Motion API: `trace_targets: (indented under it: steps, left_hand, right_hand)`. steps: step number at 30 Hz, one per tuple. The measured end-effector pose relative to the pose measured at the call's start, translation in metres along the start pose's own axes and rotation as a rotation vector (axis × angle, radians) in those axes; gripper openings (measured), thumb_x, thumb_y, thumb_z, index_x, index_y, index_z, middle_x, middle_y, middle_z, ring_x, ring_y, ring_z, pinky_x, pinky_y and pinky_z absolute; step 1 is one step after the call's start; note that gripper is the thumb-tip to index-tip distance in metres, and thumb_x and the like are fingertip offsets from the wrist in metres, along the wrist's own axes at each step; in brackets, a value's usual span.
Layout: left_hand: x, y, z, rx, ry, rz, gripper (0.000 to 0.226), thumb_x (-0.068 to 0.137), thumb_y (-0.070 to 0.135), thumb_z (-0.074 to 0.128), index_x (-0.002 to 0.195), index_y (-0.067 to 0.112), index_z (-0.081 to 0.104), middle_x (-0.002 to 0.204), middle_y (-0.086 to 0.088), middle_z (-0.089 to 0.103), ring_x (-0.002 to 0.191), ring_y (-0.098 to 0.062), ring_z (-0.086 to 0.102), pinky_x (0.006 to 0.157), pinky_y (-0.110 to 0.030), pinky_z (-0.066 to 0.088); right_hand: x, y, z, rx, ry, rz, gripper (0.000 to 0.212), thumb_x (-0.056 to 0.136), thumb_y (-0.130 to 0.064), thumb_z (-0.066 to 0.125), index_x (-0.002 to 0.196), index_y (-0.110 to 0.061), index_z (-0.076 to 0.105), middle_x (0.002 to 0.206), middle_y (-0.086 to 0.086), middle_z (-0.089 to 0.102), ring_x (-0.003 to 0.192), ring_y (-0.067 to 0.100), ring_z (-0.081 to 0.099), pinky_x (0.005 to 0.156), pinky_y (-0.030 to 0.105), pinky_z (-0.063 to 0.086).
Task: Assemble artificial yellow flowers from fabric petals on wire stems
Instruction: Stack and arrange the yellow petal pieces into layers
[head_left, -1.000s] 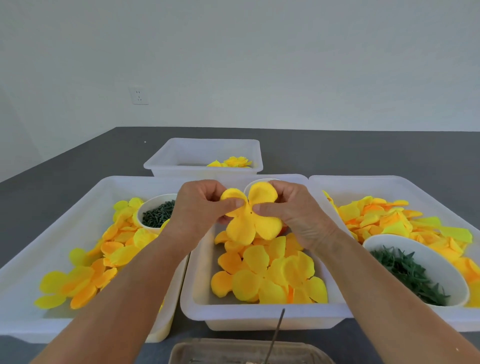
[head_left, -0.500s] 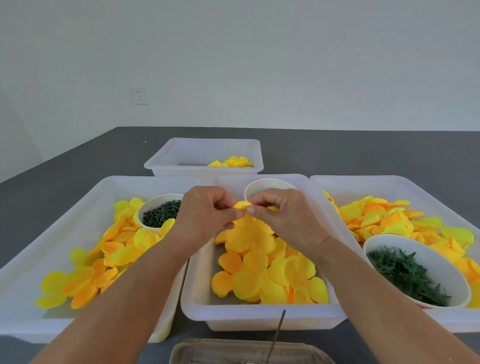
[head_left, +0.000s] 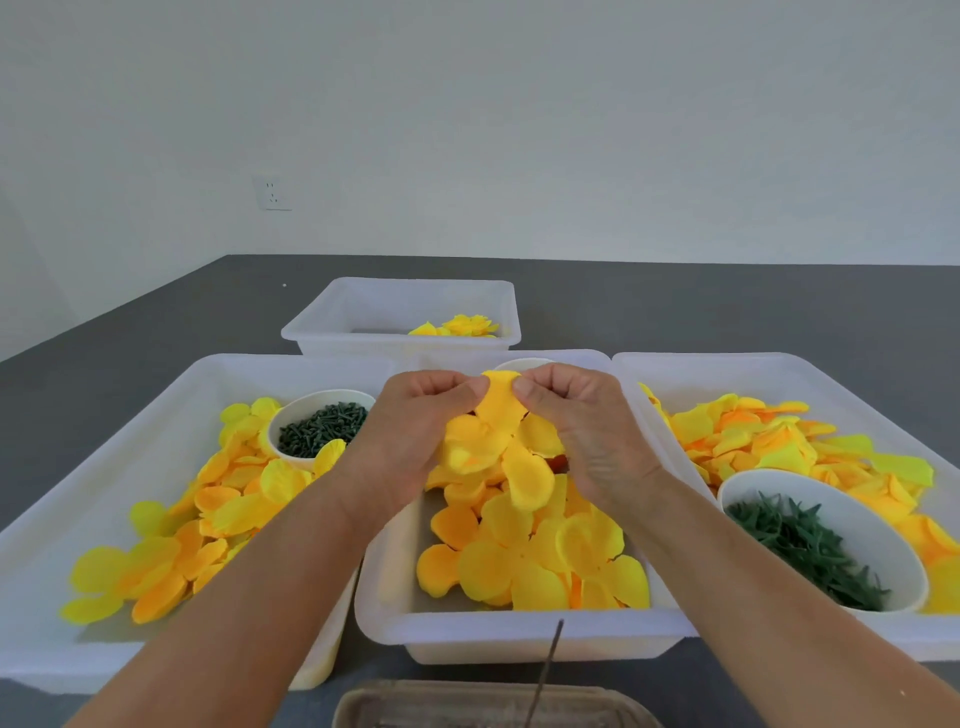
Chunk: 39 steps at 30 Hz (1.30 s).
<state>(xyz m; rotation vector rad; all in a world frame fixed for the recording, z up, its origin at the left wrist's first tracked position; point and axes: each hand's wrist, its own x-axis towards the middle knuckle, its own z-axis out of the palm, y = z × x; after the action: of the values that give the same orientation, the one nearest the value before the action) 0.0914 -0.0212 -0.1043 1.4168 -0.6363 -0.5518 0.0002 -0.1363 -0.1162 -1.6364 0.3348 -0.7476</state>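
Pale, bare wall stands behind a dark grey table (head_left: 727, 312) that carries several white plastic trays.

Above the middle tray (head_left: 519, 631) the left hand (head_left: 415, 431) and the right hand (head_left: 582, 426) meet, knuckles up, fingers curled. Each pinches the top edge of a yellow fabric petal piece (head_left: 493, 441) between thumb and forefinger, the two pinches just beside each other. The piece hangs down from the fingers in several rounded lobes, its lowest lobe reaching the loose petals in the tray below. Whether a wire stem runs through it cannot be told.

Under the hands, the middle tray holds a heap of yellow and orange petals (head_left: 535, 561). A white cup (head_left: 522, 362) peeks out just behind the fingertips, its contents hidden.

To the left, a wider tray (head_left: 104, 447) holds more scattered petals and a small white bowl (head_left: 306, 410) filled with short dark green pieces. To the right, another tray (head_left: 779, 369) carries a pile of yellow and orange petals and a larger white bowl (head_left: 883, 545) of dark green spiky pieces.

Farther back, apart from the others, a smaller tray (head_left: 363, 312) holds a small cluster of yellow flowers (head_left: 462, 326) in its right corner.

At the near edge, a brownish container (head_left: 395, 704) shows partly, with a thin wire stem (head_left: 549, 660) rising out of it and leaning toward the middle tray's front wall. A wall socket (head_left: 272, 192) sits on the left of the wall.
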Motion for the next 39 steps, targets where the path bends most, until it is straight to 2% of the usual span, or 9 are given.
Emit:
trace_targets:
  steps: [6, 10, 13, 19, 22, 25, 27, 33, 39]
  left_hand:
    - [-0.003, 0.006, -0.01, -0.179, -0.126, -0.051, 0.022, 0.088, 0.002, 0.051, 0.067, 0.001, 0.057, 0.051, -0.005, 0.056, 0.045, -0.014, 0.053, 0.044, -0.02, 0.044]
    - [0.0, -0.007, -0.004, 0.811, 0.187, 0.442, 0.037, 0.087, 0.013, 0.062, 0.057, 0.014, 0.041, 0.049, 0.004, 0.033, 0.049, -0.018, 0.033, 0.048, -0.025, 0.023]
    - [-0.008, -0.006, 0.003, 1.094, 0.278, 0.82, 0.032, 0.082, 0.01, 0.065, 0.057, 0.007, 0.046, 0.048, -0.004, 0.041, 0.043, -0.03, 0.044, 0.045, -0.028, 0.027]
    - [-0.021, -0.009, 0.016, 1.464, 0.413, 0.896, 0.03, 0.056, -0.005, 0.078, 0.052, 0.007, 0.05, 0.049, -0.01, 0.046, 0.037, -0.024, 0.043, 0.036, -0.023, 0.025]
    - [-0.015, -0.013, 0.012, 1.223, 0.33, 0.835, 0.031, 0.072, 0.003, 0.066, 0.052, 0.011, 0.044, 0.046, -0.007, 0.044, 0.038, -0.026, 0.041, 0.044, -0.023, 0.022]
    - [0.001, -0.014, -0.001, 0.689, 0.188, 0.484, 0.037, 0.088, 0.009, 0.06, 0.056, 0.008, 0.042, 0.048, 0.001, 0.032, 0.049, -0.016, 0.03, 0.05, -0.026, 0.023]
    - [0.007, -0.017, -0.003, 0.496, 0.193, 0.35, 0.035, 0.089, 0.01, 0.059, 0.058, -0.001, 0.047, 0.052, -0.002, 0.032, 0.053, -0.013, 0.028, 0.052, -0.027, 0.025]
    - [0.011, -0.018, -0.002, 0.64, 0.488, 0.453, 0.047, 0.089, 0.012, 0.057, 0.051, 0.019, 0.029, 0.047, 0.005, 0.028, 0.048, -0.011, 0.025, 0.046, -0.018, 0.023]
    - [0.004, -0.013, 0.0, 0.265, 0.233, 0.215, 0.022, 0.072, 0.023, 0.078, 0.077, 0.006, 0.065, 0.068, -0.013, 0.06, 0.065, -0.017, 0.052, 0.06, -0.037, 0.047]
  right_hand:
    - [-0.001, -0.006, -0.001, 0.329, -0.187, 0.208, 0.018, 0.076, -0.016, 0.066, 0.084, -0.001, 0.065, 0.077, 0.014, 0.063, 0.07, 0.023, 0.06, 0.062, 0.032, 0.052]
    - [0.001, 0.003, 0.004, -0.291, -0.031, -0.11, 0.024, 0.087, -0.013, 0.064, 0.065, -0.017, 0.057, 0.058, -0.008, 0.048, 0.054, 0.002, 0.042, 0.056, 0.015, 0.035]
    - [-0.002, 0.006, 0.009, -0.507, 0.107, -0.291, 0.023, 0.089, -0.015, 0.061, 0.067, -0.016, 0.055, 0.059, -0.012, 0.046, 0.056, 0.004, 0.042, 0.055, 0.013, 0.034]
    - [-0.004, 0.008, 0.016, -0.786, 0.281, -0.696, 0.027, 0.088, -0.014, 0.056, 0.066, 0.001, 0.055, 0.062, 0.013, 0.055, 0.055, 0.028, 0.049, 0.05, 0.034, 0.038]
    - [-0.004, 0.009, 0.012, -0.731, 0.227, -0.58, 0.028, 0.089, -0.015, 0.057, 0.062, -0.008, 0.053, 0.057, 0.001, 0.051, 0.053, 0.015, 0.044, 0.052, 0.028, 0.034]
    - [0.002, 0.009, 0.007, -0.279, 0.07, -0.159, 0.035, 0.088, -0.014, 0.063, 0.057, -0.017, 0.048, 0.047, -0.014, 0.038, 0.046, 0.004, 0.033, 0.048, 0.015, 0.03]
    - [0.005, 0.007, 0.007, -0.072, 0.046, -0.047, 0.033, 0.087, -0.016, 0.065, 0.056, -0.017, 0.052, 0.046, -0.015, 0.039, 0.045, 0.002, 0.032, 0.045, 0.013, 0.031]
    - [0.009, 0.005, 0.004, 0.216, -0.023, 0.309, 0.018, 0.084, -0.023, 0.068, 0.08, -0.006, 0.068, 0.075, 0.01, 0.068, 0.064, 0.021, 0.061, 0.063, 0.031, 0.051]
    - [0.004, 0.004, -0.004, 0.041, -0.031, 0.167, 0.008, 0.078, -0.018, 0.073, 0.083, -0.012, 0.074, 0.077, 0.007, 0.074, 0.069, 0.018, 0.069, 0.067, 0.03, 0.059]
